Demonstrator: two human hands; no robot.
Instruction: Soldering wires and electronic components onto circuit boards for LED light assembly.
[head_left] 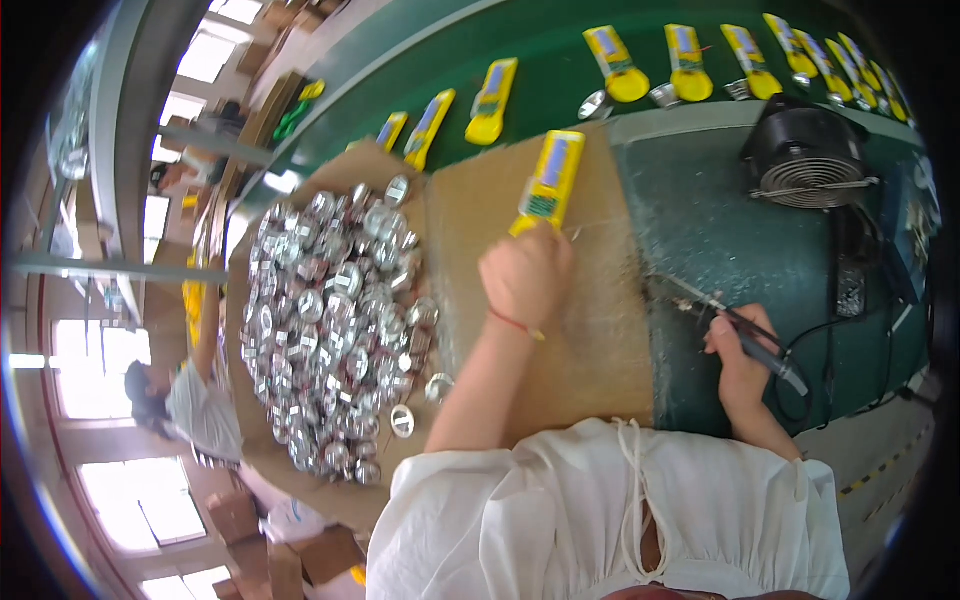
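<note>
My left hand (525, 270) is closed over the lower, rounded end of a long yellow plastic casing (560, 165) with a blue-and-green face. The casing slants away from me over the brown cardboard (595, 330), and my fingers hide its near end. Off to the right, my right hand (742, 355) grips a soldering iron (755, 347) by its grey-black handle. Its thin metal tip points left, toward the cardboard's right edge, near small crumbs of debris. The iron and the casing are apart.
A big heap of shiny round metal parts (345, 290) fills a cardboard tray on the left. Several similar yellow casings (690, 65) lie along the green belt (550, 80) beyond. A black fan (808, 150) with a wire grille stands far right; dark cords trail below it.
</note>
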